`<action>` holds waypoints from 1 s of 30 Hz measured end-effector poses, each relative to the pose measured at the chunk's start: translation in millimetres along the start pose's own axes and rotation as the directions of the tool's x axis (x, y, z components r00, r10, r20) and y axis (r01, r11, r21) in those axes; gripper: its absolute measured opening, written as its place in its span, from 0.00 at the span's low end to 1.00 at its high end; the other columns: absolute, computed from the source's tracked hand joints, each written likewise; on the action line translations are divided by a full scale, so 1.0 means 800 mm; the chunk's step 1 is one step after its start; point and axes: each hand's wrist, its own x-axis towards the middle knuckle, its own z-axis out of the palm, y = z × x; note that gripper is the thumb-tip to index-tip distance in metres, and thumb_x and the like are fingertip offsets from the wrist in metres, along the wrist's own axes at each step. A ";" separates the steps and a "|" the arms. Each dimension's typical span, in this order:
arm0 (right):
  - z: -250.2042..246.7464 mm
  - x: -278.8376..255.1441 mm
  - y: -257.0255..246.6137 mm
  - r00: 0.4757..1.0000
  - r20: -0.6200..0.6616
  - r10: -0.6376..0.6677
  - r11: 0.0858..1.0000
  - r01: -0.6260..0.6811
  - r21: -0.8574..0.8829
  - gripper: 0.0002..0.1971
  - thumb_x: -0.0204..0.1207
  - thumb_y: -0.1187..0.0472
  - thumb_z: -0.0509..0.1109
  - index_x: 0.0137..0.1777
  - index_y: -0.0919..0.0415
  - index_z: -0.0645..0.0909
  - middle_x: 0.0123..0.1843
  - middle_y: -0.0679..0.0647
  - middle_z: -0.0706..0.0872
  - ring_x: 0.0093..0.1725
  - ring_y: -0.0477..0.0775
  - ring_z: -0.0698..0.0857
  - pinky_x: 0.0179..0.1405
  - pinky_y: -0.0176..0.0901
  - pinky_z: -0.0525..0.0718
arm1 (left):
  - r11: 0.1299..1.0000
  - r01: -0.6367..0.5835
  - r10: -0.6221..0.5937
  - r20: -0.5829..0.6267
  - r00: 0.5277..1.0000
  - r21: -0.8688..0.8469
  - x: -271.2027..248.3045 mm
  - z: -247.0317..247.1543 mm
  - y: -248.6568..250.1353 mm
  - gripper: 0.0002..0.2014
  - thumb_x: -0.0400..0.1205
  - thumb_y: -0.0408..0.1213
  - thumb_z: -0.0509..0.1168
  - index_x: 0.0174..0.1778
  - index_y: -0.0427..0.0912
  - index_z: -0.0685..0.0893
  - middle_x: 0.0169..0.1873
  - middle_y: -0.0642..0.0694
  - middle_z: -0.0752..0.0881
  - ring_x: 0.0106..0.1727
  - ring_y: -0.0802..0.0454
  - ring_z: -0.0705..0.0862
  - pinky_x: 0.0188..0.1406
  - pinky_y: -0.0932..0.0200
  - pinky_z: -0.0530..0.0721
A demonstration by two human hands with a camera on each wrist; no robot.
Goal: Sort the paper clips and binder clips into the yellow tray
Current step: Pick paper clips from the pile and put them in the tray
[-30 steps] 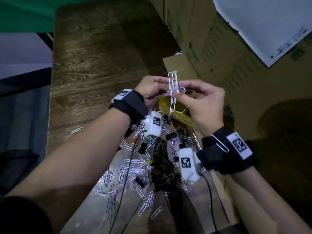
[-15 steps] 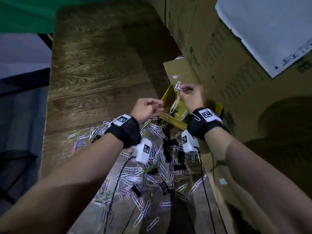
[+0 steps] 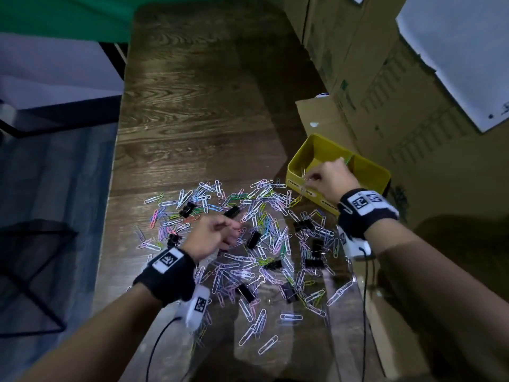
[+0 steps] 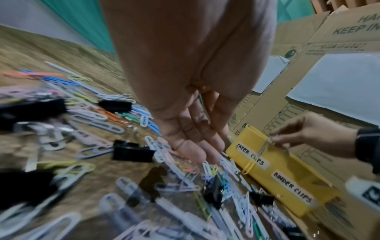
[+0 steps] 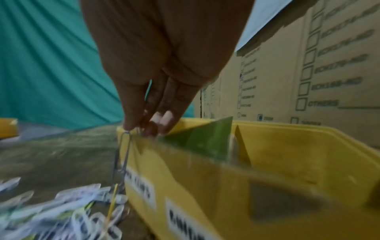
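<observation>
dozens of paper clips (image 3: 248, 260) and black binder clips (image 3: 253, 239) lie scattered on the wooden bench (image 3: 192, 119). left hand (image 3: 212, 237) hovers low over the pile, fingers relaxed, holding nothing. further right, right hand (image 3: 329, 179) pinches a chain of linked clips (image 4: 254, 158) dangling down the front wall of the yellow tray (image 3: 369, 172), at its "paper clips" compartment. cardboard boxes (image 3: 385, 78) stand behind.

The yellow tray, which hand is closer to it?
The right hand. It is at the yellow tray's front rim, pinching linked paper clips. The left hand is off to the side, over the loose clip pile.
</observation>
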 end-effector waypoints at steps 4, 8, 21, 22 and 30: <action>-0.034 0.004 0.005 0.988 -0.154 0.028 0.986 -0.003 0.165 0.10 0.75 0.58 0.73 0.54 0.60 0.86 0.47 0.54 0.86 0.41 0.50 0.84 0.47 0.40 0.85 | 0.996 0.043 -0.047 0.046 0.998 0.082 -0.029 -0.014 -0.032 0.08 0.82 0.26 0.60 0.49 0.37 0.85 0.41 0.42 0.88 0.40 0.48 0.86 0.38 0.56 0.84; -0.057 0.019 0.007 0.931 -0.331 0.157 0.951 -0.052 0.305 0.08 0.76 0.64 0.72 0.53 0.64 0.85 0.49 0.58 0.87 0.42 0.49 0.85 0.48 0.40 0.85 | 0.988 0.042 -0.051 0.054 0.997 0.149 -0.043 -0.023 -0.060 0.08 0.82 0.27 0.61 0.48 0.39 0.85 0.40 0.43 0.89 0.39 0.48 0.86 0.38 0.53 0.83; 0.050 -0.085 -0.134 0.953 0.012 -0.304 0.933 0.295 0.208 0.10 0.78 0.60 0.69 0.57 0.56 0.86 0.51 0.52 0.88 0.46 0.46 0.84 0.46 0.22 0.74 | 0.556 -0.412 0.229 0.343 0.911 0.722 -0.084 -0.027 -0.102 0.11 0.80 0.33 0.61 0.54 0.46 0.85 0.50 0.50 0.85 0.49 0.53 0.82 0.51 0.58 0.81; 0.068 -0.107 -0.150 0.923 0.120 -0.367 0.914 0.332 0.234 0.09 0.78 0.60 0.69 0.55 0.56 0.86 0.49 0.50 0.89 0.43 0.45 0.84 0.40 0.18 0.72 | 0.461 -0.463 0.260 0.384 0.886 0.757 -0.087 -0.026 -0.110 0.11 0.79 0.35 0.62 0.55 0.47 0.84 0.51 0.48 0.84 0.51 0.50 0.81 0.51 0.53 0.82; 0.200 -0.240 -0.140 0.692 0.719 -0.070 0.917 0.329 -0.226 0.13 0.77 0.54 0.69 0.53 0.64 0.81 0.49 0.61 0.85 0.55 0.64 0.86 0.53 0.50 0.82 | 0.229 -0.325 0.245 0.268 0.932 0.918 -0.139 -0.020 -0.174 0.26 0.78 0.54 0.62 0.71 0.51 0.68 0.69 0.43 0.73 0.68 0.44 0.71 0.63 0.44 0.78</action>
